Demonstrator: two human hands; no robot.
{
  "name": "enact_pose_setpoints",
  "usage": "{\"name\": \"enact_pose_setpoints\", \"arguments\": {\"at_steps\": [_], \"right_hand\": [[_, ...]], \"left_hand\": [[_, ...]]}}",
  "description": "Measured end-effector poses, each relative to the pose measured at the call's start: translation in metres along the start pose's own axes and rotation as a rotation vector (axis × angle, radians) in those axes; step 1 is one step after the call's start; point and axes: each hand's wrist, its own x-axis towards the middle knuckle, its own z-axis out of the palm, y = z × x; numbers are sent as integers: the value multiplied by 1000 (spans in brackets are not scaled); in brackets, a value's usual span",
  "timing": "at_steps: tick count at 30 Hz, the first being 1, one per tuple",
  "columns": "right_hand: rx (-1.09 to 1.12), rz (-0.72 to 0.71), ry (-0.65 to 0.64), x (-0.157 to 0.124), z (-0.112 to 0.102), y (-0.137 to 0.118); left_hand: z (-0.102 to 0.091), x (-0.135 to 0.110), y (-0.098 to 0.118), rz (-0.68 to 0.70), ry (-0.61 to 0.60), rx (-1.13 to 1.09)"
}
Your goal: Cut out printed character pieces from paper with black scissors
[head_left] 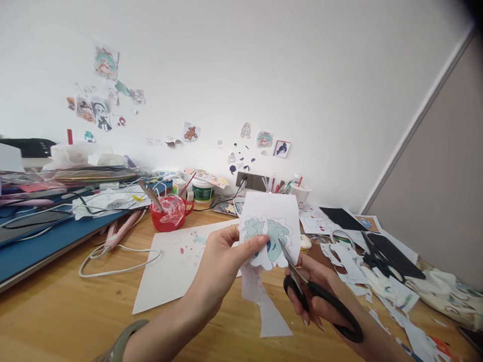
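Observation:
My left hand (226, 254) pinches a white sheet of paper (269, 205) with a pale green printed drawing, thumb across its front. The sheet's lower edge is cut wavy, and a loose paper strip (264, 306) hangs below it. In my right hand (320, 286) is a pair of scissors (302, 284) with black handles, my fingers through the loops. The blades point up and left, lying against the lower right part of the drawing. Whether the blades are closed on the paper I cannot tell exactly.
A white sheet with small coloured cut-outs (166, 271) lies left on the wooden table. Behind it stands a red mug (169, 216). Paper scraps (350, 266) and a second pair of scissors (377, 256) lie to the right. A blue board (41, 246) with cables occupies the left.

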Motion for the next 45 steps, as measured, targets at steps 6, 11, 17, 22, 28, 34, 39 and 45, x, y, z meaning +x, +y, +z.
{"name": "enact_pose_setpoints", "arguments": {"at_steps": [6,11,17,22,28,34,39,45], "right_hand": [[39,-27,43,-1,7,-15],[18,-6,82,0,9,-17],[31,6,85,2,7,-13],[43,36,130,4,7,-12],[29,74,165,3,8,-12],[42,13,111,2,6,-11],[50,-22,108,2,6,-11],[88,-33,118,4,5,-8]], "left_hand": [[1,-2,-3,-8,16,-37],[1,-4,-7,-39,16,-61],[1,-6,-10,-61,37,-61],[3,-7,-11,-66,31,-64],[5,-9,-9,-60,11,-111],[4,-9,-10,-65,22,-105],[4,-11,-11,-67,21,-121],[6,-12,-11,-71,25,-166]]}}
